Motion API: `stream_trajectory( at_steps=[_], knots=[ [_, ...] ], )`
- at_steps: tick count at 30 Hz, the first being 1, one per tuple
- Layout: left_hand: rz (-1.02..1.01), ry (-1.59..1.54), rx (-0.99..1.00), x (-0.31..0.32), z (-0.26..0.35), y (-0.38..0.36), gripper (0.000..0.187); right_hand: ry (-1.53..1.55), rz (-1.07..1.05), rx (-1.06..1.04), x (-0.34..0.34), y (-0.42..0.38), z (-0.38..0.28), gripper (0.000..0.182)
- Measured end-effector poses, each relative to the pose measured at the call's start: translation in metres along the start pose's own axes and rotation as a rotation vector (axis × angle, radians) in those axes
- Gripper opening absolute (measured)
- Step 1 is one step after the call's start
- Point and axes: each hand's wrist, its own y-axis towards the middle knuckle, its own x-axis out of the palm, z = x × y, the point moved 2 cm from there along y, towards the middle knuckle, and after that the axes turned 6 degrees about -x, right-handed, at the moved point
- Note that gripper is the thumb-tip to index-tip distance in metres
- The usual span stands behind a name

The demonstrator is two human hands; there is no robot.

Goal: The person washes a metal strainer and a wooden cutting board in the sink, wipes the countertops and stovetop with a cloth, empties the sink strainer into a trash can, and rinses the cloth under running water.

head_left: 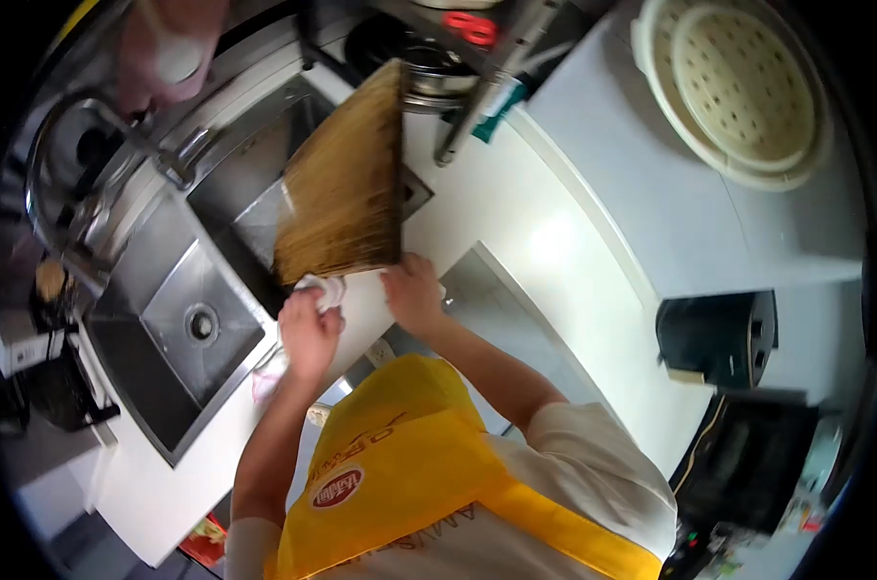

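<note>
A worn brown wooden cutting board [346, 184] stands tilted over the front edge of the sink, its lower end towards me. My right hand [414, 293] grips the board's near right corner. In my closed left hand [310, 333] is a bunched white cloth [324, 289], touching the board's near left corner. A pinkish-white piece of cloth [267, 375] also shows below that hand at the counter edge. The board hides part of the sink behind it.
A double steel sink [163, 333] with a curved faucet [47, 184] lies to the left. Dark pans [409, 58] sit behind the board. A cream strainer basket [747, 82] is at the upper right, and a dark green appliance [714, 338] stands on the right.
</note>
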Motion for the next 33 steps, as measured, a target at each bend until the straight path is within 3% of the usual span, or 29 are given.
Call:
stream_trajectory(
  at_steps=[1,2,3,5,6,8,9,10,11,12,13,15,17,20,22,23,25,26,29,31,33],
  knots=[
    [-0.023,-0.129,-0.05,0.001,-0.011,-0.005,0.026,-0.02,-0.115,-0.026,0.012,0.002,0.001,0.016],
    [-0.159,-0.707,-0.427,0.013,-0.029,-0.018,0.024,0.16,-0.198,0.025,0.002,0.013,-0.01,0.016],
    [-0.281,-0.966,-0.623,-0.007,-0.017,-0.019,0.029,0.419,-0.242,0.213,0.01,0.013,-0.014,0.018],
    [-0.041,-1.159,-0.673,-0.038,0.007,-0.013,0.031,0.81,-0.189,0.424,0.026,0.009,-0.021,0.023],
    [-0.025,-1.225,-0.579,-0.048,0.022,-0.009,0.034,1.103,-0.148,0.579,0.031,0.002,-0.025,0.024],
    [-0.194,-1.048,-0.422,-0.058,0.041,-0.015,0.044,2.089,-0.29,1.068,0.029,-0.006,-0.041,0.023],
    [-0.348,-0.931,-0.348,-0.056,0.058,-0.017,0.044,2.276,-0.368,1.106,0.017,-0.007,-0.053,0.027],
    [-0.466,-0.697,-0.109,-0.053,0.077,-0.016,0.044,2.012,-0.31,0.607,-0.009,-0.012,-0.048,0.033],
    [-0.524,-0.489,0.148,-0.053,0.104,-0.012,0.044,1.677,-0.137,0.249,-0.04,-0.016,-0.045,0.039],
    [-0.534,-0.154,0.56,-0.056,0.145,0.005,0.045,1.399,-0.064,0.027,-0.039,-0.032,-0.026,0.041],
    [-0.532,-0.151,0.559,-0.053,0.16,0.008,0.045,1.107,0.052,-0.145,-0.038,-0.048,-0.007,0.044],
    [-0.571,-0.101,0.745,-0.049,0.181,0.01,0.047,1.69,0.179,0.192,-0.035,-0.08,0.035,0.051],
    [-0.575,-0.157,0.726,-0.06,0.189,0.018,0.048,1.277,0.131,0.273,-0.098,-0.074,0.057,0.069],
    [-0.54,-0.239,0.684,-0.07,0.177,0.027,0.042,1.234,0.321,0.305,-0.145,-0.045,0.177,0.063],
    [-0.52,-0.346,0.484,-0.066,0.15,0.028,0.037,1.348,0.645,0.519,-0.207,0.021,0.163,0.045],
    [-0.467,-0.303,0.456,-0.068,0.139,0.027,0.036,1.03,0.624,0.49,-0.204,0.034,0.174,0.042],
    [-0.464,-0.278,0.295,-0.075,0.117,0.019,0.034,0.128,0.222,0.675,-0.163,0.041,0.236,0.049],
    [-0.459,-0.28,0.215,-0.08,0.106,0.014,0.034,-0.604,0.021,0.419,-0.115,0.04,0.283,0.053],
    [-0.368,-0.203,0.015,-0.101,0.076,-0.005,0.034,-0.64,-0.035,0.298,-0.076,0.071,0.197,0.06],
    [-0.27,-0.147,-0.077,-0.117,0.055,-0.022,0.035,-0.46,-0.135,0.114,-0.046,0.062,0.128,0.062],
    [-0.193,-0.123,-0.171,-0.136,0.035,-0.046,0.035,-0.192,-0.022,-0.173,-0.02,0.035,0.059,0.063]
  ],
)
